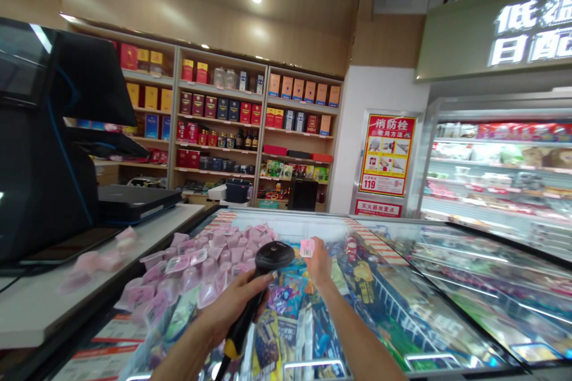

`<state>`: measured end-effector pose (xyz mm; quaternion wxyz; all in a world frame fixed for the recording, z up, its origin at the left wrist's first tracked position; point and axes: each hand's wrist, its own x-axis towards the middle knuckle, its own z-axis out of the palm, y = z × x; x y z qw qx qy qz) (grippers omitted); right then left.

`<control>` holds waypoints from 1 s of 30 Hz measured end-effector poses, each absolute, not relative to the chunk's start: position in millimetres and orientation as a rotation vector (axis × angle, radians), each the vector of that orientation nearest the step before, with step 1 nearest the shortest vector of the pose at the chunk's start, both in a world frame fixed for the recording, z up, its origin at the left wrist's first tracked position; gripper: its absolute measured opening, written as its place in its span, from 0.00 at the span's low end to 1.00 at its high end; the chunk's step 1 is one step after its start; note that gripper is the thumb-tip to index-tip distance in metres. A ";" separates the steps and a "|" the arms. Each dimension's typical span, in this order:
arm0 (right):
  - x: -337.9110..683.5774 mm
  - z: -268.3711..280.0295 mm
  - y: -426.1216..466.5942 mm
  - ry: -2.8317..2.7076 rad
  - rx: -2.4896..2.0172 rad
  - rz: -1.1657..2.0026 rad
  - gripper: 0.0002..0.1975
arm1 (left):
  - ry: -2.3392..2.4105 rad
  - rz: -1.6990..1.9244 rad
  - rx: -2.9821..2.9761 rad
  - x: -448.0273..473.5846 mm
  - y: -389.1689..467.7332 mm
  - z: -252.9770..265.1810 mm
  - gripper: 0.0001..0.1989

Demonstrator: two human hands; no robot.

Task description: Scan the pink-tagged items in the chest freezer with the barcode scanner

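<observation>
My left hand (239, 297) is wrapped round the handle of a black barcode scanner (273, 255) with a yellow band low on its grip. The scanner's head points right, towards my right hand (320, 262). Between the fingers of that hand is a small pink cup (307, 247), its barcode label facing the scanner with a narrow gap between them. To the left, a heap of similar pink cups (214, 256) lies on the glass lid of a chest freezer (308, 223). Colourful packets (286, 300) show through the glass beneath my hands.
A white counter (33, 315) at left carries a black checkout terminal (40, 149) and a few pink cups (96, 262). Shelves of boxes and bottles (218, 110) stand behind. A lit refrigerated display (500, 166) is at right; a red-and-yellow fire hydrant poster (386, 152) hangs beside it.
</observation>
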<state>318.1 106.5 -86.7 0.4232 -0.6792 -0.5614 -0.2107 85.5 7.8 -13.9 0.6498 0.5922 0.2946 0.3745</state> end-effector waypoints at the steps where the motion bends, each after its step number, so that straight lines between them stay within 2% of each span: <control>1: 317.3 -85.5 105.6 -1.394 -1.699 -0.516 0.17 | 0.660 0.837 1.346 86.2 4.7 -11.4 0.12; 7: 315.0 -76.7 98.5 -1.324 -1.673 -0.482 0.16 | 0.640 0.778 1.284 86.6 -14.5 3.0 0.12; 16: 310.1 -64.1 91.7 -1.330 -1.459 -0.531 0.20 | 0.685 0.799 1.282 80.1 -28.4 15.5 0.13; 21: 334.1 -83.3 97.7 -1.210 -1.639 -0.430 0.24 | 0.776 0.877 1.257 68.5 -19.9 12.0 0.13; 26: 388.2 -119.3 96.9 -1.083 -1.895 -0.361 0.22 | 0.863 0.985 1.147 50.6 -4.8 -0.5 0.14; 30: 415.9 -123.6 89.1 -1.021 -2.037 -0.377 0.23 | 0.890 1.017 1.085 41.0 0.9 -11.1 0.14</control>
